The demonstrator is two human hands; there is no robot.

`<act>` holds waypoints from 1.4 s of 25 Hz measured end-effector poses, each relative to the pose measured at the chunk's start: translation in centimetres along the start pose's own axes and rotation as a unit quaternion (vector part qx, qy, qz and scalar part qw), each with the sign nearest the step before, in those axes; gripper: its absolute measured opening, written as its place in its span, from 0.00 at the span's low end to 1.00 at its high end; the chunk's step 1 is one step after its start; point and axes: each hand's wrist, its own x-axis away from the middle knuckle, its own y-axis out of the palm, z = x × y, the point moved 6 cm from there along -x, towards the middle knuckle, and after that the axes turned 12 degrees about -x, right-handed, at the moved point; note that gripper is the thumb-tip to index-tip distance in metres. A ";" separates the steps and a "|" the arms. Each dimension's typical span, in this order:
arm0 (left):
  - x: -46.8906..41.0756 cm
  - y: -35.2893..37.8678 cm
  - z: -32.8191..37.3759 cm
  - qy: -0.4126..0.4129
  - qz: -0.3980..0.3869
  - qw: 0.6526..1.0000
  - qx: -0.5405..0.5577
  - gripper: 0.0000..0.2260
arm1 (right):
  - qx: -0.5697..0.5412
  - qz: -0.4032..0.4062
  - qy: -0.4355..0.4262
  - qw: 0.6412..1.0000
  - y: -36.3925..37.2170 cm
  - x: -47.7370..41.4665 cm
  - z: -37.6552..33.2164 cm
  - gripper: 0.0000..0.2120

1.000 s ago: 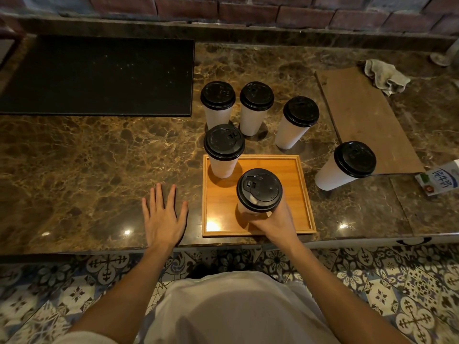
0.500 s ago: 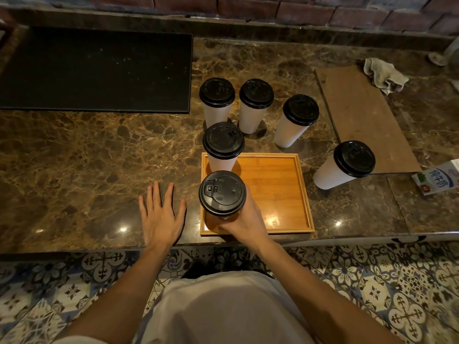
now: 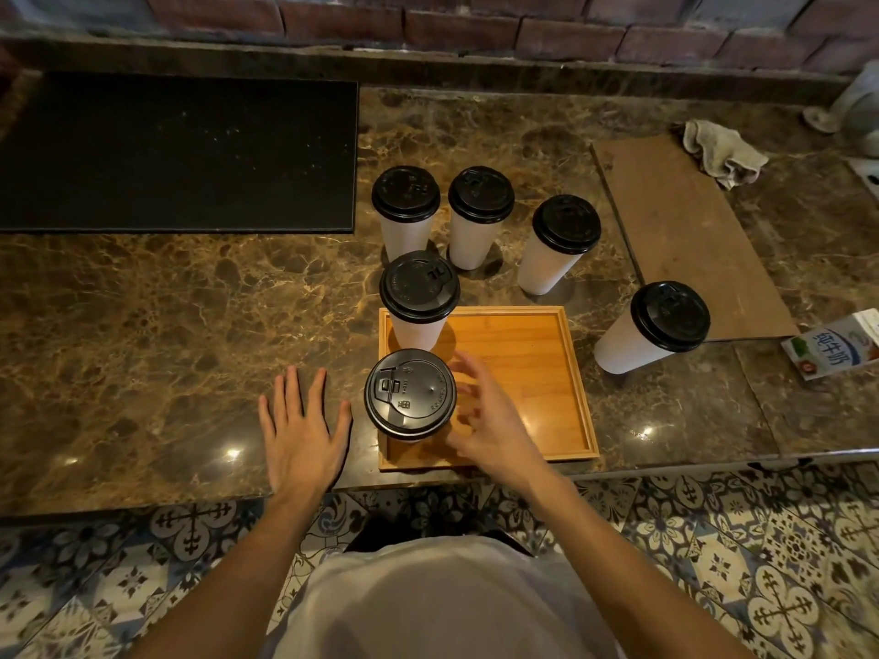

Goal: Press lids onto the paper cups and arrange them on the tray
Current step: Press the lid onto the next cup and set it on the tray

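The right hand hangs over the tray, its grip apart, fingers spread and blurred. I cannot tell whether they touch anything. Just left of that grip a near cup with its lid on stands in the tray's corner, with a second cup beyond it. Further left, the left hand lies flat on the worktop, grip apart. Four other cups stand on the worktop past the tray.
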 end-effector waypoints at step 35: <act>-0.9 -0.5 -0.1 -0.014 -0.022 1.000 -0.011 0.28 | 0.477 -0.004 -0.107 0.873 -0.4 -23.9 -14.0 0.45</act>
